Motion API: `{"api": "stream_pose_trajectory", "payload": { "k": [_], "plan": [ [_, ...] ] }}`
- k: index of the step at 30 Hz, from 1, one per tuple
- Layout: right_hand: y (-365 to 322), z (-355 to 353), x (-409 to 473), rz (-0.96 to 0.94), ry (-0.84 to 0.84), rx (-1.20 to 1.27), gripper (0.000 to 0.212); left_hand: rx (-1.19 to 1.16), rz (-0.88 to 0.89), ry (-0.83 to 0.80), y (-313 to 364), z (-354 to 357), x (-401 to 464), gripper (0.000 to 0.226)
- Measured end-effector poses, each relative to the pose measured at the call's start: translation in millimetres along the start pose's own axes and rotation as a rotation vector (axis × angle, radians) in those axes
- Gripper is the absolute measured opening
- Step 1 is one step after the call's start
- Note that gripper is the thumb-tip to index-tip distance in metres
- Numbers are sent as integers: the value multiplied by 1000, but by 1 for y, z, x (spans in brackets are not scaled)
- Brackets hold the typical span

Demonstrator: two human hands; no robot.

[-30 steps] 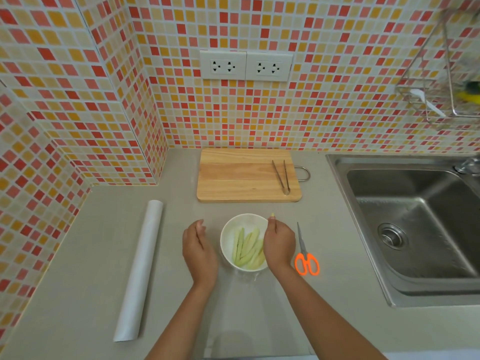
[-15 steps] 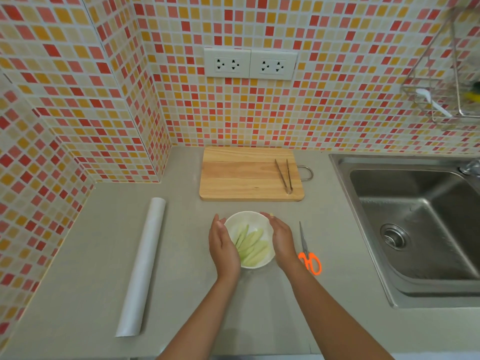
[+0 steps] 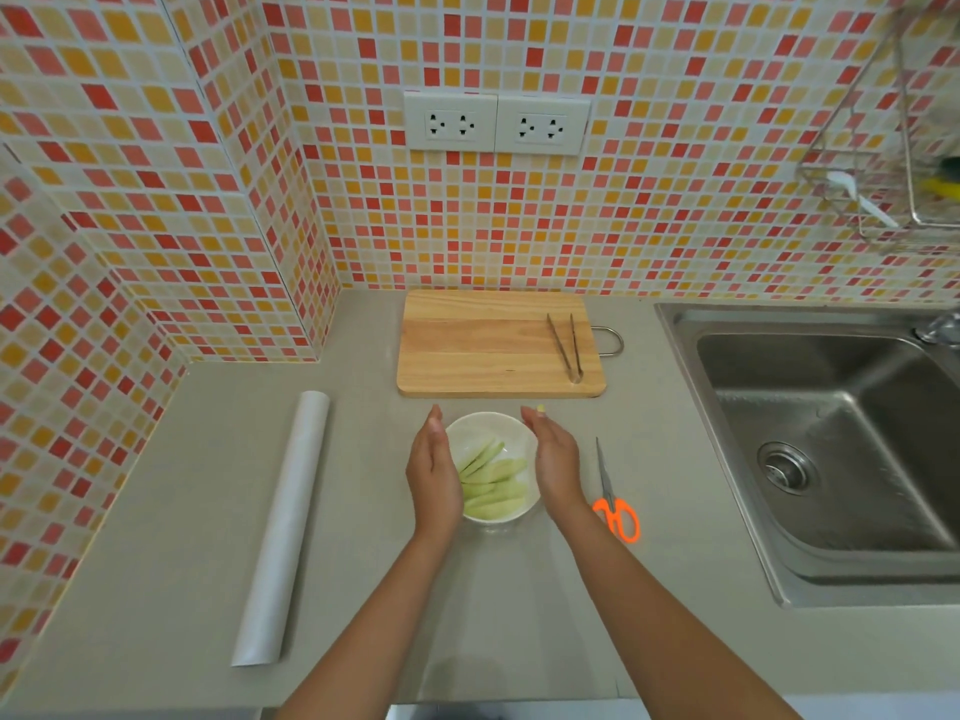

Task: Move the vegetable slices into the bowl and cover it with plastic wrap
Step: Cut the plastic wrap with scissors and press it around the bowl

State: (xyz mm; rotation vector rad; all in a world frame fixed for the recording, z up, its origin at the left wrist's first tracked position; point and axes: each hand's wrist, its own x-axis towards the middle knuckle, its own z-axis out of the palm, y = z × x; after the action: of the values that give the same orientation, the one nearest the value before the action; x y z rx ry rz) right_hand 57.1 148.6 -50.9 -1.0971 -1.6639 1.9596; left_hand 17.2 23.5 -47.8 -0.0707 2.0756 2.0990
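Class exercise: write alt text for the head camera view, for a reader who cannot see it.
Two hands, left and right, flank a white bowl of green slices on a counter. A wrap roll lies left, scissors right.

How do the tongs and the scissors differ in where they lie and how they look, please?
The tongs lie on the wooden cutting board, behind the bowl; the scissors lie on the bare countertop, to the bowl's right. The tongs are plain grey metal throughout; the scissors have bright orange handles. The tongs' arms spread away from the person; the scissors' blades look closed. Both lie flat, untouched by the hands.
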Motion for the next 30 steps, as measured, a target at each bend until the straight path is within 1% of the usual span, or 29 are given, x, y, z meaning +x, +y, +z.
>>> {"api": "stream_pose_trajectory", "payload": {
  "k": [4,6,8,9,11,12,13,14,16,18,20,21,23,26,28,30],
  "plan": [
    [5,1,-2,17,-25,-14,27,-82,-97,14,1,3,2,42],
    [6,-1,-1,13,-20,-14,29,-78,-106,-37,4,0,8,40],
    [8,-2,-2,7,-1,-33,31,-14,-71,-135,2,-10,10,38],
    [8,-2,-3,6,13,-42,31,63,-12,-201,1,-16,8,43],
    [10,-2,-4,1,30,-56,31,255,107,-326,-9,-29,5,74],
    [10,-2,-5,-4,32,-63,32,328,148,-362,-13,-33,3,88],
    [10,-1,-5,-8,35,-61,34,364,177,-368,-17,-36,0,93],
    [9,0,-6,-9,42,-44,34,365,202,-342,-18,-36,-3,91],
    [7,2,-7,-4,70,47,32,288,221,-225,-17,-30,-10,73],
    [8,4,-8,6,97,154,29,94,132,-94,-14,-19,-16,59],
    [12,3,-11,34,96,253,24,-85,-6,-3,-11,-6,-21,56],
    [14,3,-13,59,87,312,21,-130,-57,35,-9,-1,-22,52],
    [17,2,-16,124,61,456,17,-169,-92,100,-8,4,-22,40],
    [20,2,-16,180,30,611,15,-210,-106,145,-7,6,-19,35],
    [22,3,-17,189,4,647,16,-232,-115,151,-10,7,-18,37],
    [24,3,-18,191,-12,668,22,-250,-124,149,-12,8,-16,43]
  ]
}}
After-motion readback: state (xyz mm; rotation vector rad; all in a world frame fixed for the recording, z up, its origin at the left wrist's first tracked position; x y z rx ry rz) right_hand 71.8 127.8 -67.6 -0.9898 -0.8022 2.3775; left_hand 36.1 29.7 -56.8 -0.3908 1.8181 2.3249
